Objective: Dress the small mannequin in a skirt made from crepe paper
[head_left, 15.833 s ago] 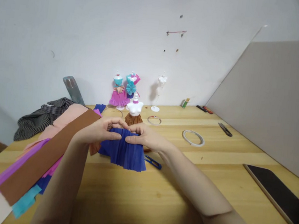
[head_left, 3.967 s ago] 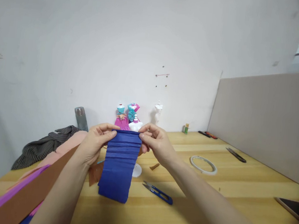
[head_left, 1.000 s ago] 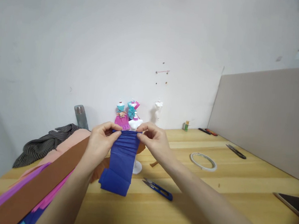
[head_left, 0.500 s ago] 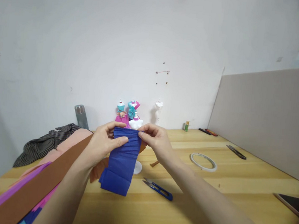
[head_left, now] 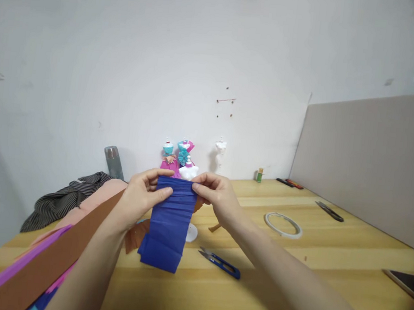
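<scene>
Left hand [head_left: 140, 198], right hand [head_left: 220, 196] — both pinch blue strip [head_left: 169, 222].

A deep-blue strip [head_left: 169, 225], pleated crosswise near its top, hangs smoother below the pinching fingers [head_left: 161, 196].

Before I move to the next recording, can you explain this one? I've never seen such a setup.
There is no machine: these are a person's bare hands, filmed by one camera worn on the head, looking forward and down. The left hand and right hand pinch the top of a blue strip, creased across its upper part. On the table lie blue snips, a white ring, scissors and coloured strips. Dress forms stand behind.
</scene>
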{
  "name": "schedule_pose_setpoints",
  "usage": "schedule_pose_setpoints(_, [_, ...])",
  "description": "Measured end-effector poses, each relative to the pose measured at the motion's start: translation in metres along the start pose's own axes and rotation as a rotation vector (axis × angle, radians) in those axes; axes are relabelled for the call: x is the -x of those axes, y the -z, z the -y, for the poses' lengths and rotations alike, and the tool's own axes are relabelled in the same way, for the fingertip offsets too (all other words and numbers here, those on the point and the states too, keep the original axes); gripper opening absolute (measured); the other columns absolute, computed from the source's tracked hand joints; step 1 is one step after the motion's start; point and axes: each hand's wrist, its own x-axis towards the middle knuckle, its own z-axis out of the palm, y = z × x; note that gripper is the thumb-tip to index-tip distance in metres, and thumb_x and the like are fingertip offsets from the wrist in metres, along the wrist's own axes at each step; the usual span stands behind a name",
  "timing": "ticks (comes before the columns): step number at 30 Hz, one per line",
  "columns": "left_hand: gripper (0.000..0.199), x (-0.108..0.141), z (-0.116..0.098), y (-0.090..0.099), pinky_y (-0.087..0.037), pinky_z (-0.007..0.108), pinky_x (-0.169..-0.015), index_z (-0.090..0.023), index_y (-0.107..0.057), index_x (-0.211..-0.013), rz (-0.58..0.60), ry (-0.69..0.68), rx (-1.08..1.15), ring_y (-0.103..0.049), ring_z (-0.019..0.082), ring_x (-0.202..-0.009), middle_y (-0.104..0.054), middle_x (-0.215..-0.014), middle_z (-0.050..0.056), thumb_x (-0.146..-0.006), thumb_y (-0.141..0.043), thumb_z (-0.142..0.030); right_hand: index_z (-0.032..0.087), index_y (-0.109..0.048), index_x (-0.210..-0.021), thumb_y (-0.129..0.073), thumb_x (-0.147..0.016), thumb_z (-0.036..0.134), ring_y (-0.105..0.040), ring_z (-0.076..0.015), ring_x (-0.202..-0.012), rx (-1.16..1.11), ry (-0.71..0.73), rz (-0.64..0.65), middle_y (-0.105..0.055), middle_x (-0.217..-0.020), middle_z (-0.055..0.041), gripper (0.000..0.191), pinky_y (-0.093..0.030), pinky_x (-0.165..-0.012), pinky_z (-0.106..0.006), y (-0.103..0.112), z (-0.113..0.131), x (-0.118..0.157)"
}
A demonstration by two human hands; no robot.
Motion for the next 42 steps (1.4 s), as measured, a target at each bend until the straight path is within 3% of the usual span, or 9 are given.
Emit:
schedule_pose_setpoints(3, [0.045,0.002,-0.004,-0.003,-0.052,0.024,-0.07,-0.014,-0.067,-0.105,-0.006,-0.005,-0.088,-0.065,0.017,-0.079,-0.072,-0.089,0.005,-0.064,-0.079,-0.025,0.016,-0.063,-0.064,-0.071,-0.059,0.027,-0.046,-0.0073,-0.041,-0.001,0.002,0.002,-0.056,-0.048,0.0048,0.014,-0.031,-0.042,-0.021,-0.001,0.001,0.002])
schedule_pose_setpoints(9, [0.023,-0.004,0.002,-0.006,-0.047,0.021,-0.058,-0.013,-0.068,-0.079,-0.184,-0.059,-0.105,-0.059,0.012,-0.063,-0.067,-0.07,0.001,-0.063,-0.077,-0.027,0.017,-0.063,-0.066,-0.071,-0.061,0.029,-0.053,-0.0109,-0.046,0.01,-0.021,0.033,-0.06,-0.052,0.0021,0.015,-0.034,-0.043,-0.022,-0.003,0.001,0.004])
schedule_pose_setpoints(17, [0.018,-0.005,0.003,0.003,-0.045,0.019,-0.058,-0.013,-0.068,-0.073,-0.112,-0.047,-0.022,-0.058,0.01,-0.06,-0.067,-0.065,0.0,-0.063,-0.077,-0.025,0.016,-0.064,-0.066,-0.071,-0.061,0.029,-0.052,-0.0096,-0.044,0.024,-0.021,0.023,-0.059,-0.051,0.0026,0.015,-0.032,-0.042,-0.022,-0.003,0.001,0.003])
schedule_pose_setpoints(23, [0.017,-0.006,0.004,0.009,-0.044,0.019,-0.055,-0.013,-0.067,-0.07,-0.075,-0.013,-0.019,-0.057,0.01,-0.056,-0.065,-0.061,-0.001,-0.063,-0.077,-0.025,0.016,-0.063,-0.068,-0.071,-0.063,0.029,-0.056,-0.0115,-0.048,0.013,-0.014,0.085,-0.063,-0.057,0.0012,0.016,-0.041,-0.044,-0.023,-0.001,-0.002,0.003])
schedule_pose_setpoints(29, [0.021,-0.004,0.006,0.013,-0.045,0.021,-0.056,-0.013,-0.068,-0.077,-0.029,0.036,0.025,-0.059,0.012,-0.057,-0.068,-0.062,0.001,-0.066,-0.077,-0.029,0.017,-0.059,-0.072,-0.067,-0.068,0.029,-0.05,-0.0085,-0.039,0.099,0.023,0.126,-0.055,-0.048,0.0054,0.016,-0.034,-0.038,-0.019,0.002,-0.002,0.001])
schedule_pose_setpoints(42, [0.016,-0.003,0.002,0.013,-0.046,0.021,-0.063,-0.015,-0.072,-0.077,-0.091,-0.016,0.027,-0.06,0.011,-0.062,-0.07,-0.068,0.001,-0.066,-0.078,-0.026,0.016,-0.066,-0.076,-0.072,-0.065,0.029,-0.038,-0.0052,-0.035,-0.11,-0.039,0.185,-0.051,-0.039,0.0081,0.018,-0.03,-0.041,-0.019,0.009,-0.004,-0.003])
